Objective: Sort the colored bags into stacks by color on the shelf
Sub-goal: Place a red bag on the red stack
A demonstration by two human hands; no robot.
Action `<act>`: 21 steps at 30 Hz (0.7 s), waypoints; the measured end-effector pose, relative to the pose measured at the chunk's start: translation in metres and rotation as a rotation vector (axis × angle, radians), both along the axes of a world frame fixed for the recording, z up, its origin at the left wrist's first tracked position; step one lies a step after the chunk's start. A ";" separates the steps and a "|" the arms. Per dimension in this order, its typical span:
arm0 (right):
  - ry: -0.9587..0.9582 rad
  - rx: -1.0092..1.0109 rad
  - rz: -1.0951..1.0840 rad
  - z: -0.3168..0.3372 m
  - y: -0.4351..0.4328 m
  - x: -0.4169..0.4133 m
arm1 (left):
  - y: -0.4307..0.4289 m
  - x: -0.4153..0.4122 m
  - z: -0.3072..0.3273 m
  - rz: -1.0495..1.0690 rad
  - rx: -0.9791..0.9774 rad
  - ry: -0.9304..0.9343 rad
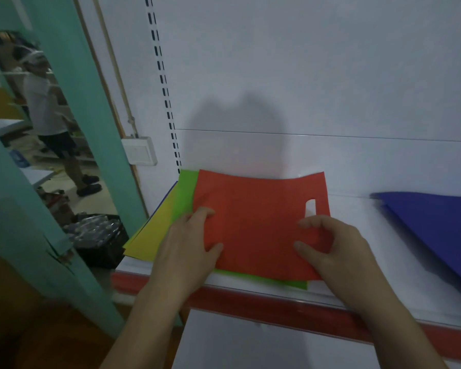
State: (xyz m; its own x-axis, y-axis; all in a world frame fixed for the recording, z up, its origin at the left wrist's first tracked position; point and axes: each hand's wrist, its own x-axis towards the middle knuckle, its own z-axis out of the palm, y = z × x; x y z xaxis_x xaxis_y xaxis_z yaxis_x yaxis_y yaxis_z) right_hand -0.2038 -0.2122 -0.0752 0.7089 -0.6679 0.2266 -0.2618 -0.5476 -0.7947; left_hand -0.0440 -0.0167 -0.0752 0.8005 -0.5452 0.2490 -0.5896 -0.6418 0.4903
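The white shelf (357, 235) shows bare surface between the blue bags (437, 222) at right and the left pile, where the red bag (258, 222) tops a green bag (184, 193) and a yellow bag (152, 235) near the front lip. The left hand (186, 249) pinches its left edge, and the right hand (333, 249) pinches its right edge.

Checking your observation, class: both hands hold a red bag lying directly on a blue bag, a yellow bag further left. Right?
No. In the head view the left hand and right hand hold the red bag lying directly on a green bag, not blue; the yellow bag is further left.
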 end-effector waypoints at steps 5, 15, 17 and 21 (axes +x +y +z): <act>-0.052 0.102 -0.003 -0.001 -0.006 -0.002 | 0.000 -0.003 0.000 0.077 0.003 0.041; 0.047 -0.066 0.081 0.000 0.002 0.006 | 0.007 0.013 0.013 0.048 -0.031 0.179; 0.000 0.003 0.043 -0.003 0.000 0.007 | 0.006 0.011 0.016 0.010 -0.122 0.202; -0.076 0.118 0.028 -0.003 -0.007 0.002 | 0.004 0.006 0.014 0.004 -0.222 0.235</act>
